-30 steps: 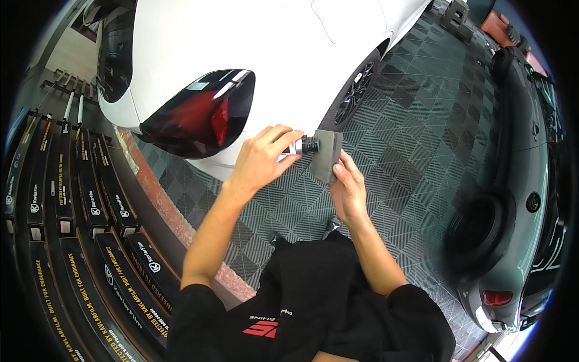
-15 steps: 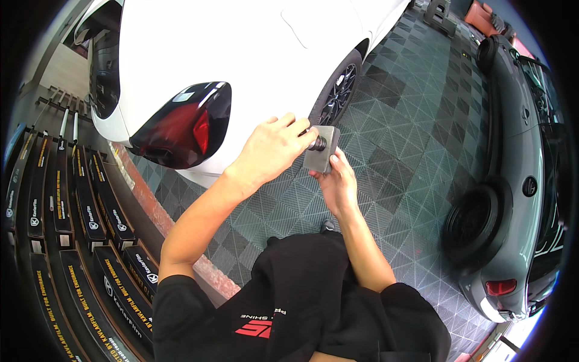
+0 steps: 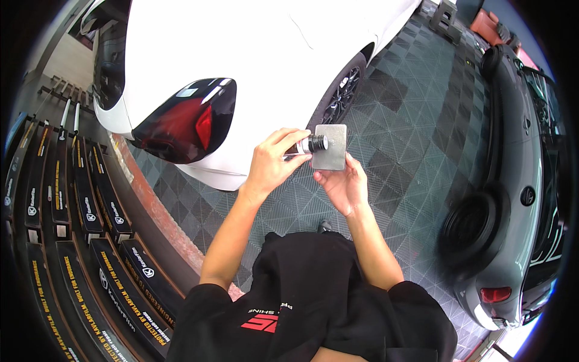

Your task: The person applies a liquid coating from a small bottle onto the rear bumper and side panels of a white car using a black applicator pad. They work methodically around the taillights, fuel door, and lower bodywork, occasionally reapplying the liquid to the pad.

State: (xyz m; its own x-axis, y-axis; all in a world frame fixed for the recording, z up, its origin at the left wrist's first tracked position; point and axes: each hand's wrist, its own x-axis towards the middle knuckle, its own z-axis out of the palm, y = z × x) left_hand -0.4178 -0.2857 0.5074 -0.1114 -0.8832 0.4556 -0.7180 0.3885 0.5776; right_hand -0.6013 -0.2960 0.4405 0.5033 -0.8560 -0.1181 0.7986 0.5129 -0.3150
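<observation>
In my left hand point(image 3: 269, 166), a small dark bottle point(image 3: 298, 146) lies on its side, fingers and thumb wrapped round its body. Its black ribbed neck end points right, with a pale disc at the tip; whether that is a cap or an opening I cannot tell. Close by this end stands a grey rectangular applicator pad point(image 3: 335, 155) with rounded corners, its broad face turned up toward me. My right hand point(image 3: 348, 188) grips the pad from below by its lower edge; some of the fingers are hidden behind it.
A white car point(image 3: 253, 42) with a dark red tail light point(image 3: 190, 123) fills the upper left. At right stands a grey car point(image 3: 506, 241). Black long boxes point(image 3: 108, 289) line the left side. Dark ribbed tiles point(image 3: 398, 187) cover the floor; a grey step stool point(image 3: 445, 21) stands far off.
The pad has shifted a little right, and its broad face now shows more fully. More of the bottle shows as my left hand has turned, with its neck beside the pad.
</observation>
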